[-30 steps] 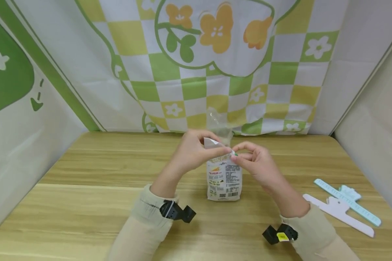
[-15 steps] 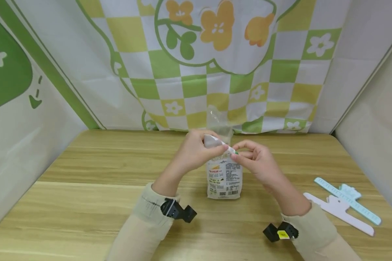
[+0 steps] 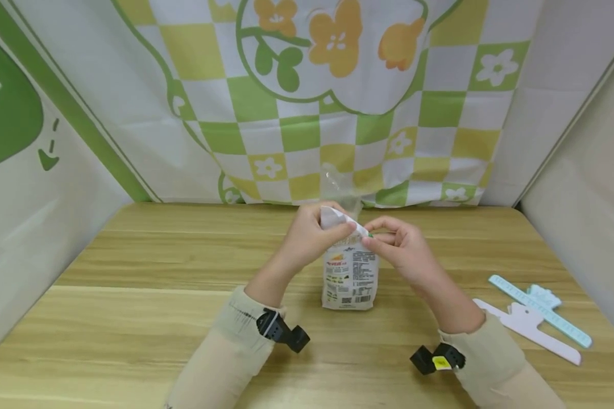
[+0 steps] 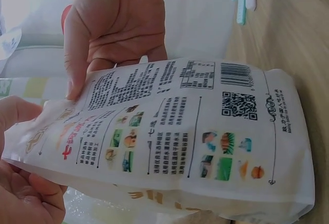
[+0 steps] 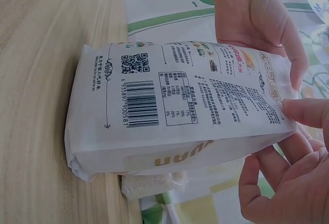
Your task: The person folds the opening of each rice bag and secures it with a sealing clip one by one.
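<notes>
A white printed paper bag (image 3: 350,278) stands upright on the table, its barcode and printed text facing me. My left hand (image 3: 307,233) pinches the bag's upper left edge, thumb in front and fingers behind. At the upper right corner, my right hand (image 3: 401,247) pinches the edge between thumb and fingers, near a small green spot. The top rim slants down from left to right between the hands. In the left wrist view the bag's printed panel (image 4: 175,126) shows small pictures and a QR code; the right wrist view shows its narrow side (image 5: 180,154) too.
Behind the paper bag stands a clear plastic bag (image 3: 340,184); its lower part holds pale contents (image 5: 154,185). A light blue ruler-like clip (image 3: 539,309) and a pale pink clip (image 3: 529,326) lie at right on the wooden table (image 3: 133,341). A checked cloth (image 3: 302,133) hangs behind.
My left thumb has slid slightly up and left along the rim, away from the right hand, baring more white edge. The right hand keeps its pinch. The head view has shifted slightly.
</notes>
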A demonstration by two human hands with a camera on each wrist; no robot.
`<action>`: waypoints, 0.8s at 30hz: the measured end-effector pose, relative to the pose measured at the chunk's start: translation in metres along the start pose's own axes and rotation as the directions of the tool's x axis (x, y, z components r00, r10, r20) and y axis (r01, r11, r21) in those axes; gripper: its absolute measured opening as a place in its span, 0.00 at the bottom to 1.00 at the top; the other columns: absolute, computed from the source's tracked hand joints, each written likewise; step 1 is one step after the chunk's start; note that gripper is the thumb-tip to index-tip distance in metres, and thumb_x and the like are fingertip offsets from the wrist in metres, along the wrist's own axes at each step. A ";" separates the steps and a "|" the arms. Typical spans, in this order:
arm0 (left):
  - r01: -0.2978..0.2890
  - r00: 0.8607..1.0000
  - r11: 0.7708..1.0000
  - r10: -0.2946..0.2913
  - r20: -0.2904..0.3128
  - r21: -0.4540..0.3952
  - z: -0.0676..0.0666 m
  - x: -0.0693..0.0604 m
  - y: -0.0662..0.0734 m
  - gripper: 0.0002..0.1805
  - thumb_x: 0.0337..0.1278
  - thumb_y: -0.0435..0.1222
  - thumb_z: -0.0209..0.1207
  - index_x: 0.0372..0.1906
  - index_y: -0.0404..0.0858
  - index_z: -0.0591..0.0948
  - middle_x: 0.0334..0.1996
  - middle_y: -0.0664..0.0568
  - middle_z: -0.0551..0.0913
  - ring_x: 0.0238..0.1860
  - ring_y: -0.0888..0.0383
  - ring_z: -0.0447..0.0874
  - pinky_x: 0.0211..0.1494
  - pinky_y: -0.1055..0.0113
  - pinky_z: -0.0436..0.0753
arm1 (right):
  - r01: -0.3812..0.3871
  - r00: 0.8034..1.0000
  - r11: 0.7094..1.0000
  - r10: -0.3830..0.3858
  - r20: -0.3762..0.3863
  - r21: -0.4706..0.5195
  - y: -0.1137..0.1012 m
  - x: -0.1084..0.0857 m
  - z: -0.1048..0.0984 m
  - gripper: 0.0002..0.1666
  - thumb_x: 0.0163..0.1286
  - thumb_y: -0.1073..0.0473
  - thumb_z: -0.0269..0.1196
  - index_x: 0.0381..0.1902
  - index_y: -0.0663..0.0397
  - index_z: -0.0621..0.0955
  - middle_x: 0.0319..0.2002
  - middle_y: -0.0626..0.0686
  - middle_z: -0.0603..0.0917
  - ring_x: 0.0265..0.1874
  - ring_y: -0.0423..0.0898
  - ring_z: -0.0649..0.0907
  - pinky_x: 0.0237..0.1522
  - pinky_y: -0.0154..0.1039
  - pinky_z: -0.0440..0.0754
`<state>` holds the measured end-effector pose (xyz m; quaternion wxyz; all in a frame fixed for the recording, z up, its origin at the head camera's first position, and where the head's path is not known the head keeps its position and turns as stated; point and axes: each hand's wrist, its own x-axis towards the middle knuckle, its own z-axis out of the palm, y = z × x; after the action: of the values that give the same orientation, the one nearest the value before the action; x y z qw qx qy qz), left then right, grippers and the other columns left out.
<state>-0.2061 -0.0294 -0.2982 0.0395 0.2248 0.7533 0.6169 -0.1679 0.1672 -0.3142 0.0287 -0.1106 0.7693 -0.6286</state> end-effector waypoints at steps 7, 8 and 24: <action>-0.047 0.999 0.999 0.047 0.027 0.005 -0.002 0.000 -0.004 0.06 0.58 0.32 0.64 0.35 0.31 0.83 0.26 0.49 0.83 0.26 0.60 0.78 0.32 0.68 0.81 | 0.040 0.999 0.999 -0.040 0.005 0.032 -0.001 -0.001 0.003 0.11 0.74 0.61 0.58 0.48 0.63 0.78 0.36 0.42 0.90 0.41 0.38 0.87 0.52 0.37 0.82; -0.058 0.997 0.998 0.057 0.043 0.009 -0.003 0.000 -0.004 0.05 0.58 0.32 0.63 0.34 0.32 0.83 0.26 0.49 0.83 0.27 0.60 0.78 0.32 0.68 0.80 | 0.051 0.999 0.998 -0.051 -0.003 0.036 -0.001 -0.001 0.004 0.10 0.75 0.60 0.57 0.47 0.62 0.79 0.35 0.40 0.89 0.41 0.38 0.86 0.52 0.36 0.82; -0.091 0.996 0.989 0.087 0.038 0.115 -0.009 -0.006 0.010 0.07 0.61 0.38 0.65 0.34 0.38 0.82 0.23 0.52 0.80 0.21 0.61 0.73 0.25 0.71 0.73 | 0.127 0.963 0.952 -0.186 -0.196 -0.279 -0.004 -0.005 0.017 0.10 0.69 0.59 0.66 0.33 0.61 0.83 0.38 0.56 0.84 0.41 0.44 0.72 0.36 0.33 0.75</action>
<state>-0.2006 -0.0389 -0.2875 0.0111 0.2700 0.7764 0.5693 -0.1598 0.1507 -0.3144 -0.1220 -0.1042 0.8333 -0.5290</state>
